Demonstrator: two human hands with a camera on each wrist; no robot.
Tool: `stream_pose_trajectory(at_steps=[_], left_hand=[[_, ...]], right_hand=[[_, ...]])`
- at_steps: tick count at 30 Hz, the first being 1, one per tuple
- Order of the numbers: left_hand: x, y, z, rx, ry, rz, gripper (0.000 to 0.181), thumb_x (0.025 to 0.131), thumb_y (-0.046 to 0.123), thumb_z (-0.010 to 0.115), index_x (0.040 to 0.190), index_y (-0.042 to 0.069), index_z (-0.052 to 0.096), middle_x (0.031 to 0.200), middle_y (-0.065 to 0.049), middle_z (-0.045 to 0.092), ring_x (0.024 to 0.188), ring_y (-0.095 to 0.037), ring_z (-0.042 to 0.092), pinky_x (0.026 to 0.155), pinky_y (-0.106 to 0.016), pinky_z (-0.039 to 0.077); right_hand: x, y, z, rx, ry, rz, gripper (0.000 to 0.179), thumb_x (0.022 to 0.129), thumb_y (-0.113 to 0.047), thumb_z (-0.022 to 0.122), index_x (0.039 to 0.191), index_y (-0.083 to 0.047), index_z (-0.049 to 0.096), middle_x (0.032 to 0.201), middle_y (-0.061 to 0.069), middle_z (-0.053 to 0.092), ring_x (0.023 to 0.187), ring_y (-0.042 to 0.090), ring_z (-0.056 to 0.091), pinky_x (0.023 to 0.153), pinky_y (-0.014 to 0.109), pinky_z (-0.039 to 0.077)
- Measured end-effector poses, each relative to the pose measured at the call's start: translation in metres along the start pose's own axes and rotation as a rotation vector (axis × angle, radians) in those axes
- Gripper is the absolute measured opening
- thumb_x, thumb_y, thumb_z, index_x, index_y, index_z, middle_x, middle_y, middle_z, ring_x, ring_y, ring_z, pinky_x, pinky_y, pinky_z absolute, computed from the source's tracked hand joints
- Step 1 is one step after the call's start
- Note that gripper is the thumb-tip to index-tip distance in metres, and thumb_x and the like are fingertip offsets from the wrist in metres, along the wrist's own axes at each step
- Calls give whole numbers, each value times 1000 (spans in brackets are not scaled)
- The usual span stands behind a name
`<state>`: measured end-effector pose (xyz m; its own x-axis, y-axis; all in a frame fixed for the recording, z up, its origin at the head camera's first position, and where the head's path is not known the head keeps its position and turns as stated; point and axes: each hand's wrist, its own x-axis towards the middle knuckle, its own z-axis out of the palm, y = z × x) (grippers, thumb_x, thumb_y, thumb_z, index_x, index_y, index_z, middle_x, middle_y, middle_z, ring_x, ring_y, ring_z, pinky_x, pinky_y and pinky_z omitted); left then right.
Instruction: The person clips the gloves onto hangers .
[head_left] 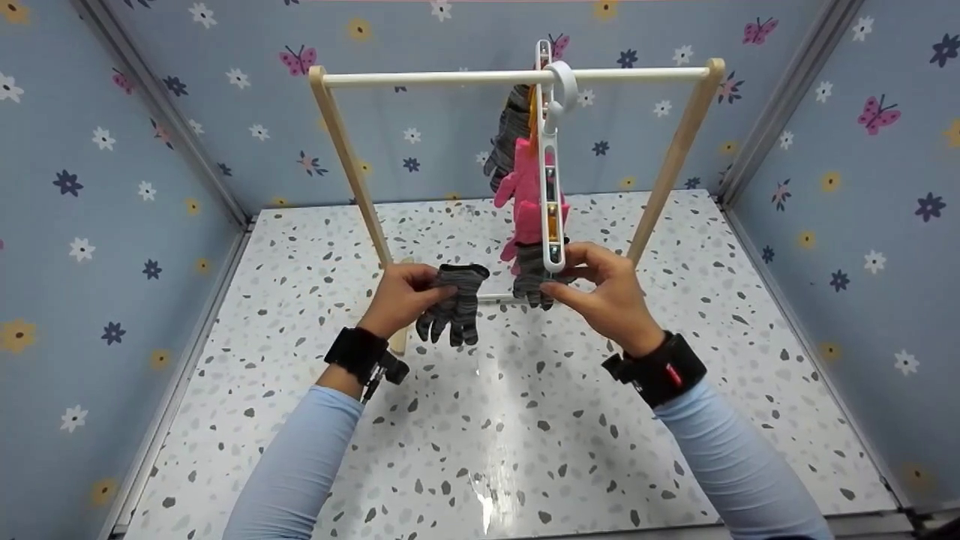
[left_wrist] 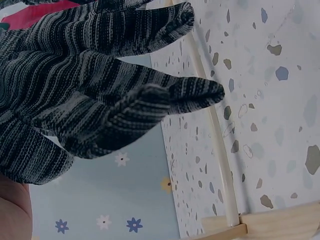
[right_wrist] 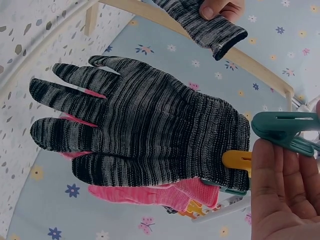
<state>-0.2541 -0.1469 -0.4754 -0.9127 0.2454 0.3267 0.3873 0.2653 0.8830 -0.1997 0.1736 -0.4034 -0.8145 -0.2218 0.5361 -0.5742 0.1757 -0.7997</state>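
Observation:
My left hand (head_left: 405,296) pinches a black-and-grey striped knit glove (head_left: 461,304) near its cuff, and its fingers hang down. My right hand (head_left: 604,296) is at the near end of a white clip hanger (head_left: 550,165). There its thumb and fingers pinch a green clothes clip (right_wrist: 285,125). Beside that clip, a second striped glove (right_wrist: 145,120) hangs with a yellow clip (right_wrist: 237,160) on its cuff. Pink gloves (head_left: 525,180) hang behind it, and another striped glove (head_left: 510,131) is at the hanger's far end.
The hanger's hook (head_left: 566,86) goes over the white rail (head_left: 442,78) of a wooden-legged rack (head_left: 671,165). Under it lies a speckled white tabletop (head_left: 480,435). Flower-patterned blue panels (head_left: 262,105) enclose the back and both sides.

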Motion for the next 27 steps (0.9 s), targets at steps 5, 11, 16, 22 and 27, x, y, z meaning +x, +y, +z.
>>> stream_pose_trajectory(at_steps=[5, 11, 16, 22, 27], left_hand=[[0, 3, 5, -19, -5, -6, 10, 90, 3, 87, 86, -4, 80, 69, 9, 64, 60, -3, 52, 57, -18, 43], [1, 5, 9, -57, -22, -9, 12, 89, 1, 86, 86, -7, 78, 65, 11, 62, 56, -3, 50, 54, -17, 42], [1, 4, 13, -77, -26, -11, 11, 89, 0, 86, 87, -8, 79, 67, 11, 64, 57, -2, 51, 54, -17, 42], [-1, 4, 16, -78, -38, -20, 11, 90, 2, 85, 88, -6, 79, 69, 12, 65, 59, -1, 52, 57, -18, 43], [-1, 4, 20, -93, -46, -2, 10, 90, 0, 85, 88, -7, 78, 70, 12, 65, 59, -1, 52, 57, -17, 44]], right_hand=[[0, -1, 0, 4, -12, -3, 36, 83, 14, 84, 117, 14, 72, 110, 23, 75, 98, 9, 71, 90, 24, 62], [0, -2, 0, 9, -14, -6, 35, 84, 14, 84, 117, 14, 72, 110, 23, 76, 98, 12, 71, 90, 24, 62], [0, -3, 0, 7, -9, -4, 36, 83, 14, 84, 117, 13, 72, 111, 23, 76, 99, 14, 71, 90, 24, 62], [0, -2, 1, 4, -16, 5, 37, 83, 14, 84, 118, 14, 72, 111, 23, 75, 100, 10, 71, 92, 26, 63], [1, -3, 1, 0, -16, 4, 38, 83, 14, 84, 119, 14, 72, 111, 24, 75, 100, 9, 71, 91, 26, 63]])
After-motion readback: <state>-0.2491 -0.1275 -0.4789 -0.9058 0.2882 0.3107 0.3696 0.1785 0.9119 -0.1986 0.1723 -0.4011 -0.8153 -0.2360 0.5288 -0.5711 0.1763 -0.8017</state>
